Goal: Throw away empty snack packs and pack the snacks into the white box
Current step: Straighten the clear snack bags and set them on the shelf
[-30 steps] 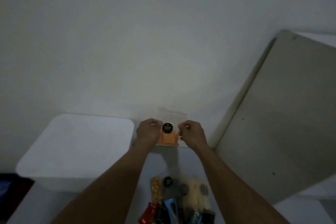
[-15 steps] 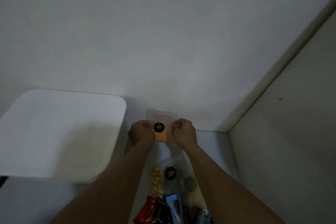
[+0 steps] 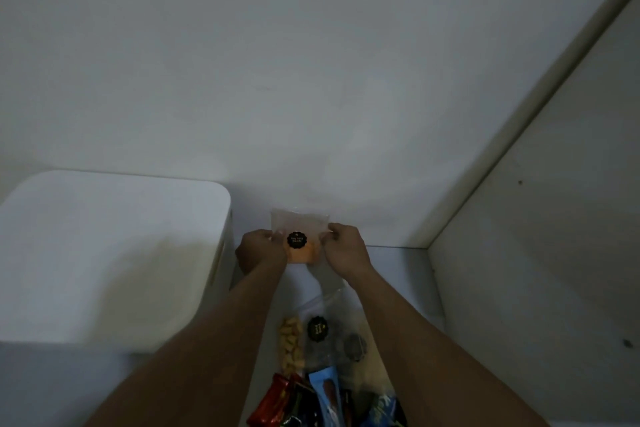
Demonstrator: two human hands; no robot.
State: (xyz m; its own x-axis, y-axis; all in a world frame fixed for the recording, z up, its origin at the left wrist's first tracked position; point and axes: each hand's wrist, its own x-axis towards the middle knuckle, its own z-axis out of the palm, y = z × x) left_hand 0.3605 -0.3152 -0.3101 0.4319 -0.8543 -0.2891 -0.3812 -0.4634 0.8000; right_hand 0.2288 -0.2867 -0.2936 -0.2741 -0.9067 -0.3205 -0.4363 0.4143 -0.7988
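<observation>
A clear snack pack (image 3: 300, 239) with a black round label and orange contents is held upright, just right of the closed white box (image 3: 104, 253)

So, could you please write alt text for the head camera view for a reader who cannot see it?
Two bare hands, left hand and right hand, hold up a clear snack pack with orange contents and a round black label. A closed white box sits to the left, and more snack packs lie below between the forearms.

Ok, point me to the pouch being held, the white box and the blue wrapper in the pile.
Clear pouch (image 3: 300, 251): head view, on its orange contents below the black sticker.
White box (image 3: 104, 246): head view, on its closed lid.
Blue wrapper (image 3: 327, 392): head view, on its front face.
</observation>
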